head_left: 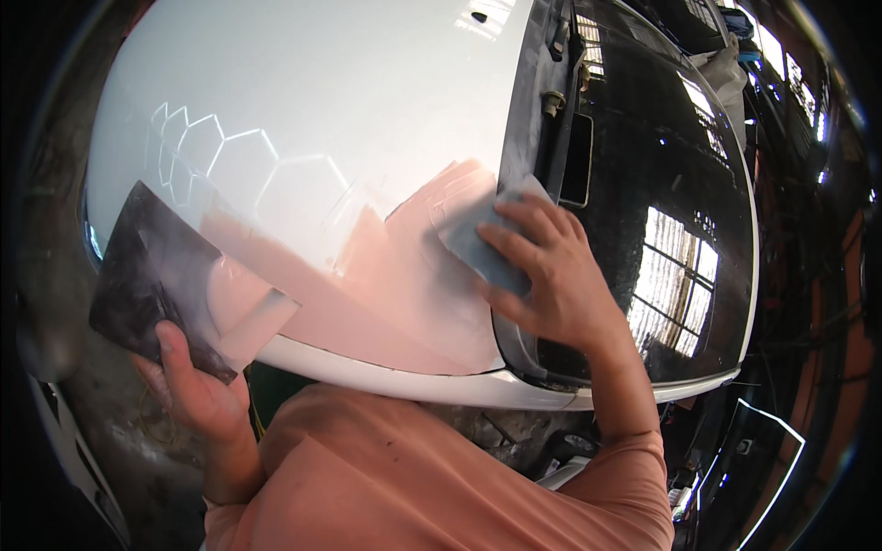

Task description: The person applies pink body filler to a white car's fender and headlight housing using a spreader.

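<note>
In my left hand [197,390] is a dark flat board [152,275], thumb on top, with pink filler [241,294] smeared over one corner. My right hand [547,262] spreads its fingers over a grey-blue flat sheet [487,243], pressing it against the car beside the dark glass; whether it is a spreader or a sanding sheet, I cannot tell. Beneath and left of that sheet, a pink filler patch [404,303] covers the near part of the white car panel [349,83]. Its coat is thin and uneven, with streaks at the upper edge.
Dark car glass [616,165] adjoins the panel on the right, with a black trim strip and a fitting [553,101] along the seam. Hexagonal light reflections cross the white paint. Cluttered workshop items stand at the far right, and stained floor [138,422] shows at lower left.
</note>
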A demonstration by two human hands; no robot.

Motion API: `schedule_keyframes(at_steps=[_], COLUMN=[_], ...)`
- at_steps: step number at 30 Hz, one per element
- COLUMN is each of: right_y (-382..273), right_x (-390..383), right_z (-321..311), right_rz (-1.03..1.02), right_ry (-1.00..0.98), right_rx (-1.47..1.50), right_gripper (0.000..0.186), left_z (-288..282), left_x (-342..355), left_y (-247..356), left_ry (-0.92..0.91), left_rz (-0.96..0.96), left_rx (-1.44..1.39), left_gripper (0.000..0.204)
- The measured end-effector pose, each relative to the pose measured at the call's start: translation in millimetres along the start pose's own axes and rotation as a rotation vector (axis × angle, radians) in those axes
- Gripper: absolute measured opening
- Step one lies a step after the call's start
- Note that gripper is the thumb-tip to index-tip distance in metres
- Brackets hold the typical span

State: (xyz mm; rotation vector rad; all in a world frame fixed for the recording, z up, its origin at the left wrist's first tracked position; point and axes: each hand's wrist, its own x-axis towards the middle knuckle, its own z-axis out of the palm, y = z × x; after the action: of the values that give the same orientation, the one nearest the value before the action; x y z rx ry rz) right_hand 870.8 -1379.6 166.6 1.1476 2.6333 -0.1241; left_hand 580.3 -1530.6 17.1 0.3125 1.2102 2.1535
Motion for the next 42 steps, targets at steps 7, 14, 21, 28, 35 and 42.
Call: schedule_keyframes(at_steps=[7,14,21,28,35,42], right_y=[7.6,8.1,-6.2,-35.2,-47.3,-27.3], right_x=[44.6,57.2,33.9,-45.3,-95.9,-35.2], right_z=[9.0,6.8,12.8,19.4,0.9,-26.6], right_rz=[-0.042,0.001,-0.044,-0.013,0.103,-0.144], right_ry=[0.067,-0.014,-0.016,-0.110,-0.150,0.273], right_rx=[-0.049,-0.012,0.020,0.050,0.086,0.960], right_gripper=[0.049,0.051,0.051,0.054,0.059,0.078], left_z=[-4.7,-17.9,-4.6,9.3,7.2,74.9], left_x=[-2.2,-3.6,-11.8,-16.1,-19.8,-19.7], left_y=[0.0,-0.4,3.8,4.6,-0.3,-15.3], left_ry=[0.046,0.015,-0.010,0.006,-0.083,-0.173], left_rz=[-0.009,0.018,0.002,-0.025,-0.083,-0.611], left_rx=[-0.009,0.049,-0.014,-0.007,-0.068,-0.368], left_gripper=[0.056,0.054,0.054,0.055,0.055,0.042])
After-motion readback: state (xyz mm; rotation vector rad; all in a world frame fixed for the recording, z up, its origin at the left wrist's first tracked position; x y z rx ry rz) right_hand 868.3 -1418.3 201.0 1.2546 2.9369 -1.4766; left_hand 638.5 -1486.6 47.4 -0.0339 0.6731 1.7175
